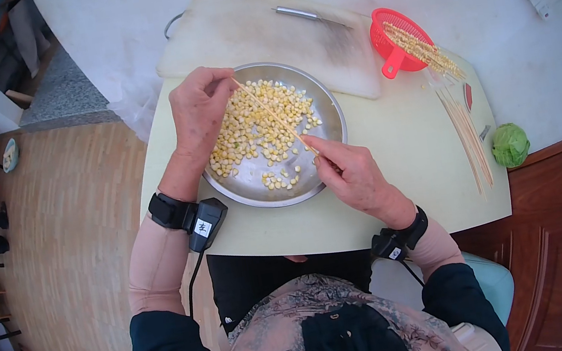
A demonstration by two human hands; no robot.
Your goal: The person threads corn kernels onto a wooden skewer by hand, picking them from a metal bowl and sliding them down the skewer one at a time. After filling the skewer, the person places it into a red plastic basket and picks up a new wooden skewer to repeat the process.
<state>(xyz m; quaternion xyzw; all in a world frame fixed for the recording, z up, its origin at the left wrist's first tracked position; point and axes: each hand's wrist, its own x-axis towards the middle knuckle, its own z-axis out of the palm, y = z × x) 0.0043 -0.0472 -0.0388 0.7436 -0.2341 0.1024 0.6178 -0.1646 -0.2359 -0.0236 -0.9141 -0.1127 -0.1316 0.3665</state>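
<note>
A thin wooden skewer slants across a round metal plate. Its far end meets the pinched fingertips of my left hand; whether a kernel is between them too is hard to make out. Closer to my body, my right hand grips the other end of the skewer at the plate's right rim. Pale yellow corn kernels lie spread over the plate, mostly at its far and left side, with a few loose ones near the front.
Behind the plate lies a white cutting board with a knife. A red strainer holds skewers threaded with kernels. Bare skewers lie at the table's right, beside a green cabbage.
</note>
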